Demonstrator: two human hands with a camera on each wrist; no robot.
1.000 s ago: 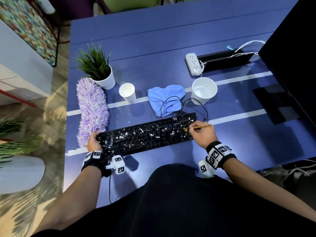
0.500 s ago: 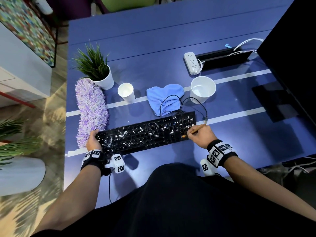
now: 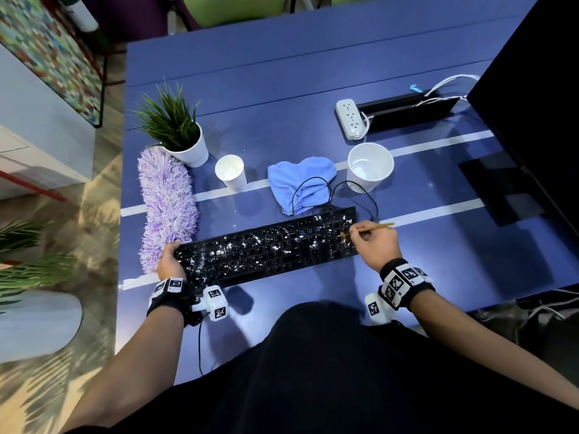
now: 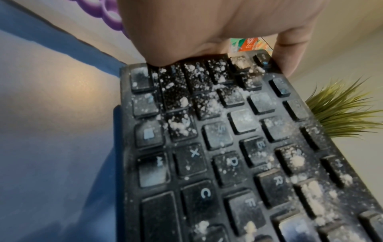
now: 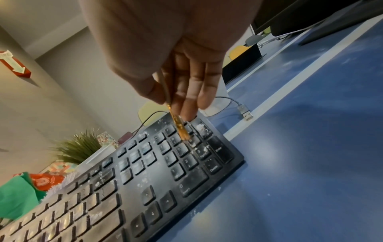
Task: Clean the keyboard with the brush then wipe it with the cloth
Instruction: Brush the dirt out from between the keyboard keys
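A black keyboard (image 3: 266, 245) dusted with white crumbs lies across the blue table (image 3: 282, 89). My left hand (image 3: 170, 261) grips its left end, thumb on the keys (image 4: 207, 41) and fingers round the far edge. My right hand (image 3: 374, 242) pinches a thin brush (image 3: 372, 227) with a golden ferrule (image 5: 179, 126); its tip rests on the number pad keys at the right end (image 5: 186, 139). A crumpled blue cloth (image 3: 300, 180) lies just behind the keyboard, with the keyboard's black cable (image 3: 344, 186) looped over it.
A purple fluffy duster (image 3: 167, 202) lies left of the keyboard. Behind stand a potted plant (image 3: 175, 130), a small paper cup (image 3: 230, 172), a white bowl-like cup (image 3: 369, 166) and a power strip (image 3: 351, 119). A dark monitor (image 3: 532, 104) fills the right.
My right hand has swept the brush tip over the keyboard's right end, toward me and then back a little. The left hand stays on the left end.
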